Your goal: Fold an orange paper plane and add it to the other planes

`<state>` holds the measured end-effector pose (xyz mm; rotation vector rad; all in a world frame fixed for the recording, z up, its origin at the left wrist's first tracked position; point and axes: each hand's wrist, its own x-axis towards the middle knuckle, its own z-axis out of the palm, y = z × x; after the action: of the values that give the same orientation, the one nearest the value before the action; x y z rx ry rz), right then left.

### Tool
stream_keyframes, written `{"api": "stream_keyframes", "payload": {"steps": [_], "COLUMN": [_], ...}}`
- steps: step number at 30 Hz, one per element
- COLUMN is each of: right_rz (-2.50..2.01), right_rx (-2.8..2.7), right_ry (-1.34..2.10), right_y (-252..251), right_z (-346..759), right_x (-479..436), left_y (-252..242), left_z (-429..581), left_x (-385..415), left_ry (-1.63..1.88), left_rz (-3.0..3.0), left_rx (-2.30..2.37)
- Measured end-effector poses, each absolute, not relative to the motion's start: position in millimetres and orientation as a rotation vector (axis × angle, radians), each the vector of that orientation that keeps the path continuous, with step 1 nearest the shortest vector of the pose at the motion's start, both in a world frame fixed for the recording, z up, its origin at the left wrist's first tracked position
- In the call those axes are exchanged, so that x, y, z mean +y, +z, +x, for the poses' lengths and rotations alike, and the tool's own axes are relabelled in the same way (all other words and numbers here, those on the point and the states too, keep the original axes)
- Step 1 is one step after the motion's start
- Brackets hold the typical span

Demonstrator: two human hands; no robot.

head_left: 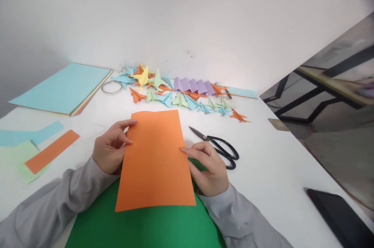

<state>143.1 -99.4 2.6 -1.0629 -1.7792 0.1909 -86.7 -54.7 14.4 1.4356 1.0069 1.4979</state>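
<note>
An orange sheet of paper (156,158) is held up in the middle, between both hands. My left hand (112,146) grips its left edge, fingertips on the front near the upper corner. On the right edge, my right hand (209,168) pinches the sheet about halfway down. Beneath it lies a large green sheet (140,226), partly covered by the orange one. Black-handled scissors (220,145) rest just beyond my right hand, blades pointing to the upper left.
Folded paper figures (143,76) in several colours line the wall. A stack of coloured sheets (64,88) and a tape roll (112,87) are at the back left. Paper strips (52,151) lie left; a black device (339,213) sits at the right edge.
</note>
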Motion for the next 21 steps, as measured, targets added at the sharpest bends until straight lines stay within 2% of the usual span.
{"api": "stream_keyframes", "payload": {"steps": [6, 13, 18, 21], "right_rz": [-1.016, -1.078, -1.046, -1.019], "right_rx": [-1.8, -1.61, -1.558, -1.553], "right_ry": [0.549, 0.499, 0.487, 0.632], "right_y": [-3, -5, -5, -4], "right_z": [144, 148, 146, 143], "right_x": [-97, -97, -98, -99], "left_y": [7, 2, 6, 11], "left_z": [-91, -93, -86, -84], "left_x": [-52, -48, -53, -55], "left_ry": [1.368, 1.332, 1.157, 1.061], "left_rz": [1.588, 1.707, 1.512, 1.493], "left_rx": [0.904, 1.02, 0.776, 0.699]}}
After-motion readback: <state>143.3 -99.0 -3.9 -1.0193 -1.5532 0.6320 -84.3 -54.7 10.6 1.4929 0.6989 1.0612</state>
